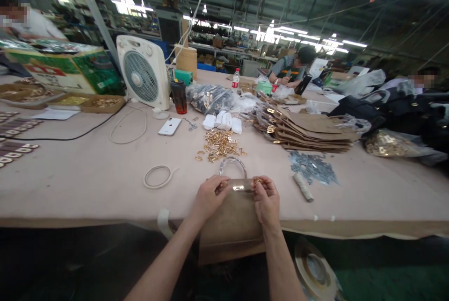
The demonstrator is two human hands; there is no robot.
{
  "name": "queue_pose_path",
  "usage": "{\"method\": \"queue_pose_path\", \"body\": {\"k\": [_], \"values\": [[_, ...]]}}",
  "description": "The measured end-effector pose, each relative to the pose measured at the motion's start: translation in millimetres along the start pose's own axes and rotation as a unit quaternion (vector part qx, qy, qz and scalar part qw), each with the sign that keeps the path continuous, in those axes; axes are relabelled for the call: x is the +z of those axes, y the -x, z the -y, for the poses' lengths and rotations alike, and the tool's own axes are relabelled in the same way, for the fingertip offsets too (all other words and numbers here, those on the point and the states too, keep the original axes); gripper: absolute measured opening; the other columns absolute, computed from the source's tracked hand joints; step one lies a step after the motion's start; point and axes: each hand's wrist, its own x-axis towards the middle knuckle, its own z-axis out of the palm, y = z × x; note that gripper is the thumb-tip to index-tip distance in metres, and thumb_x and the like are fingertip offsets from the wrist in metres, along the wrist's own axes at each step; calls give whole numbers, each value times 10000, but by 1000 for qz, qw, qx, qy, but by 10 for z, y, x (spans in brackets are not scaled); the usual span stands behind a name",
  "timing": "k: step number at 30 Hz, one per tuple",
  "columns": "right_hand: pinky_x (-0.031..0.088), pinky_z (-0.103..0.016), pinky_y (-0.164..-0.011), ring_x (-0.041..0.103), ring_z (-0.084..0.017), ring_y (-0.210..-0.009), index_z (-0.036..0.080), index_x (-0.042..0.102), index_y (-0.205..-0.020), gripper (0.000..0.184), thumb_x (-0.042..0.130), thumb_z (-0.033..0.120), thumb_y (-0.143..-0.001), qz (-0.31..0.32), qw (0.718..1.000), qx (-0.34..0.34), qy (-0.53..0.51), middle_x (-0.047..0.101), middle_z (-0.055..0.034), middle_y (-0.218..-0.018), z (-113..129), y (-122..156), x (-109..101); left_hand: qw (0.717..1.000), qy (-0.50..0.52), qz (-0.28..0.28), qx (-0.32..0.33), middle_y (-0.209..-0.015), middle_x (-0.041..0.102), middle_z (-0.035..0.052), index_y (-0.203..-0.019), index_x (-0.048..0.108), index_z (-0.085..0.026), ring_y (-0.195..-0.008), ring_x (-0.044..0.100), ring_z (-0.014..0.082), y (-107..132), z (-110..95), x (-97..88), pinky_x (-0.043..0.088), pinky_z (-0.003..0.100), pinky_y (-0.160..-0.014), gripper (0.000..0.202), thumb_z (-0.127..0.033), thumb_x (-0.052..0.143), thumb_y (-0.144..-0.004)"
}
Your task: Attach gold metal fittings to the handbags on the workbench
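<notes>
A tan bag with a clear arched handle lies over the near table edge. My left hand grips its top left corner, fingers closed around a small gold fitting. My right hand pinches the top right corner, where another gold fitting shows. A silver clasp sits between my hands on the bag's top edge. Just beyond the handle lies a heap of gold metal fittings.
A stack of tan bags, grey metal bits, a white roll, a tape ring, a white phone, a dark cup and a box fan are on the table. Other people sit at the far side.
</notes>
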Motion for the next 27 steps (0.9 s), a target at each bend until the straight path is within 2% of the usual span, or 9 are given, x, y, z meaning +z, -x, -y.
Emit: {"method": "queue_pose_path", "body": {"k": [3,7,10,12,14,17,20,24,27], "values": [[563,-332,-814,693,-182,-867,247,654,-1122,311,791,369,-871,-2,999,10,52,730,-46,-1022,26,97,-225,999,-42,22,21,-1027,745,51,-1178,714,-246,-947,682,221,12,-30,2,542,343,-874,277,-275,735,-904],[566,-347,-865,705,-217,-958,233,673,-1164,339,778,395,-885,68,986,48,142,741,-73,-1078,85,218,-332,987,-122,76,76,-1138,738,78,-1269,671,-256,-1098,644,277,-6,-64,45,511,419,-967,427,-289,792,-861],[570,-371,-909,706,-237,-996,224,686,-1146,298,739,404,-914,125,973,42,187,741,-89,-1097,122,254,-287,969,-208,113,73,-1061,729,82,-1167,709,-255,-1051,642,282,-67,-108,133,515,396,-896,285,-305,761,-891],[571,-375,-920,711,-241,-1003,221,688,-1147,281,714,400,-932,155,965,31,207,742,-95,-1099,137,258,-245,958,-254,120,60,-998,710,94,-1042,736,-240,-1001,644,276,-126,-139,206,513,365,-835,124,-265,710,-923],[575,-362,-902,717,-235,-995,224,687,-1152,261,689,389,-949,173,958,19,227,744,-95,-1104,147,258,-211,954,-273,121,38,-984,694,100,-992,736,-232,-954,653,261,-185,-156,269,507,334,-781,89,-237,655,-954],[578,-340,-871,720,-224,-977,229,698,-1148,230,659,363,-965,193,942,-9,273,747,-85,-1098,156,258,-164,956,-265,118,-29,-1024,702,82,-1079,714,-255,-910,677,232,-244,-142,319,500,303,-745,160,-260,574,-1002],[581,-325,-827,720,-217,-945,232,725,-1127,212,640,339,-965,208,921,-33,328,754,-75,-1085,153,238,-91,963,-230,113,-81,-1085,742,51,-1189,685,-298,-972,699,226,-252,-84,321,507,297,-800,229,-254,553,-1007],[581,-333,-823,720,-201,-848,251,749,-1151,247,639,334,-946,193,911,-42,362,773,-57,-1106,124,146,27,982,-136,107,-76,-1205,767,29,-1271,678,-316,-1096,703,229,-212,16,300,509,315,-942,332,-210,537,-990],[579,-333,-771,700,-190,-733,245,764,-1127,260,645,370,-934,151,918,-33,365,790,-53,-1016,86,58,74,994,-51,63,-77,-1273,751,41,-1325,661,-284,-1143,696,227,-192,71,284,507,329,-1008,403,-160,505,-974]]}}
